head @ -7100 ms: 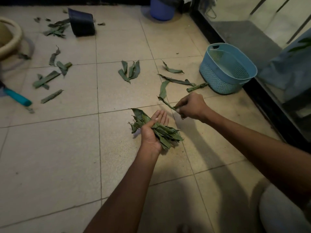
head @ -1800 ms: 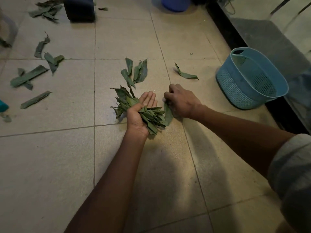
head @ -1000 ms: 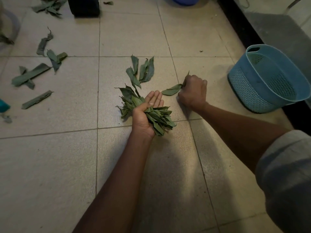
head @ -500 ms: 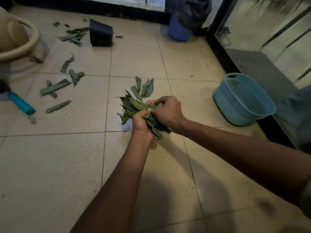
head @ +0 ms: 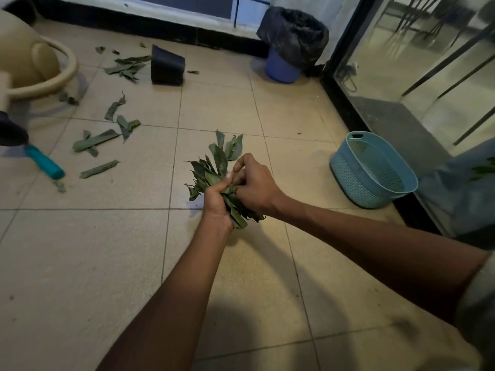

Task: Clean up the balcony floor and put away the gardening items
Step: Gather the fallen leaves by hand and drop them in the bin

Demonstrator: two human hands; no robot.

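Observation:
My left hand grips a thick bundle of green leaves above the tiled floor. My right hand is pressed against the bundle from the right, its fingers curled into the leaves. A small cluster of leaves lies on the floor just beyond the bundle. More loose leaves are scattered at the left, and another pile of leaves lies beside a tipped black pot. A light blue basket stands on the floor to the right, with nothing visible inside it.
A bin lined with a black bag stands in the far corner. A beige watering can and a teal-handled tool lie at the left. A glass sliding door with a dark frame runs along the right.
My right hand picked up the last leaf near the basket and brought it to the bundle in my left hand. Both hands now hold the bundle together, and the view has tilted up.

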